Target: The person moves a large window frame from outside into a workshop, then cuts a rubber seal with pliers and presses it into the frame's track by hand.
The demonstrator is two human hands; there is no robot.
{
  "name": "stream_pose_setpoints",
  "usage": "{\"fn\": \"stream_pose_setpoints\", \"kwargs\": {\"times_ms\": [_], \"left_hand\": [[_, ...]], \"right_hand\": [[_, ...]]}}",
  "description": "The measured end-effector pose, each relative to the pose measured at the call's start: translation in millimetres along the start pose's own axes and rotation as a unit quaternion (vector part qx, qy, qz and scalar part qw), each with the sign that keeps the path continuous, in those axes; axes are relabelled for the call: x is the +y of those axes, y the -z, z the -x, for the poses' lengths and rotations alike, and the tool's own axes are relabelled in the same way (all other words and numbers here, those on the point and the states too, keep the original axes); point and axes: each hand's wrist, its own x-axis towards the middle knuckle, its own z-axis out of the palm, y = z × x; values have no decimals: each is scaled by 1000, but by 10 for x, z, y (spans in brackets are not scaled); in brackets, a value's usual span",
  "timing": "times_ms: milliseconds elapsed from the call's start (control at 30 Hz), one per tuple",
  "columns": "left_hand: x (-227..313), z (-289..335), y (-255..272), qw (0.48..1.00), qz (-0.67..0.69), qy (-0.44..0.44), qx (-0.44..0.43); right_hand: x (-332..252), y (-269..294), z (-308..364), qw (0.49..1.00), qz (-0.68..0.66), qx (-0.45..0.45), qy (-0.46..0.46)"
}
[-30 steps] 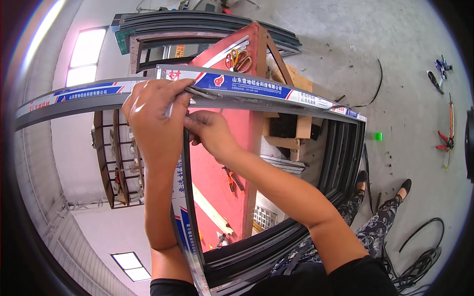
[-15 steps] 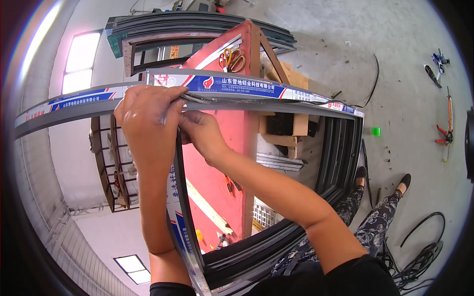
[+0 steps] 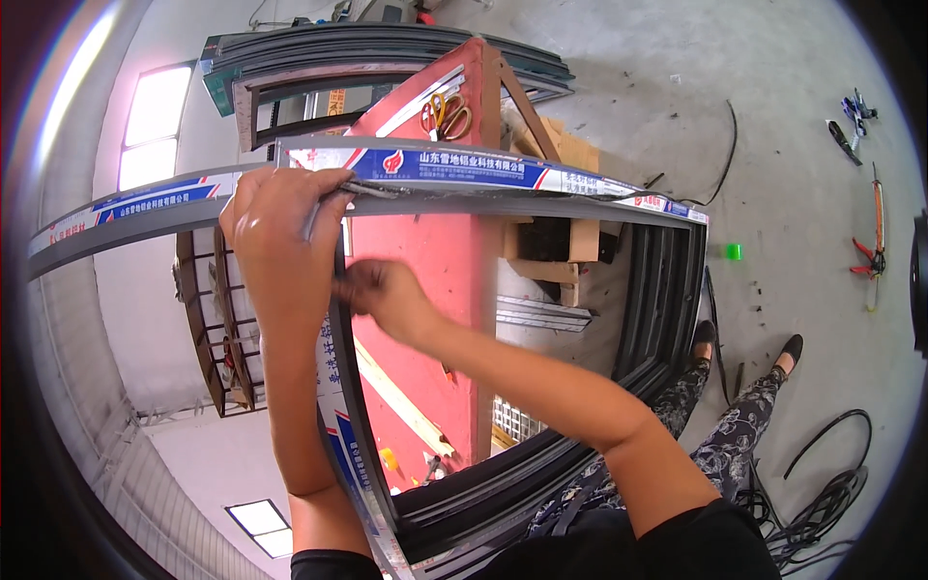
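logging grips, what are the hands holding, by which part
Left hand holds the black flexible strip near its visible left end; right hand blurred, cannot tell.

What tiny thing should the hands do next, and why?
Perhaps press the right hand lightly against the dark inner edge of the frame's side bar. That hand is blurred but right by that edge, and the left hand seems to steady the dark strip where the side bar meets the top rail.

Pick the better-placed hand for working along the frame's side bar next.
Probably the right hand: though blurred, it's beside the side bar. The left hand pinches the black strip at the top bar.
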Motion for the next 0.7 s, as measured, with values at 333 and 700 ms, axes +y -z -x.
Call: {"fn": "stream_pose_setpoints", "kwargs": {"times_ms": [333,700], "left_hand": [[-64,88,-36,999,43,11,16],[-46,3,35,982,150,106,32]], "right_hand": [[-785,210,454,835,450,171,266],[-1426,316,87,660,653,113,353]]}}
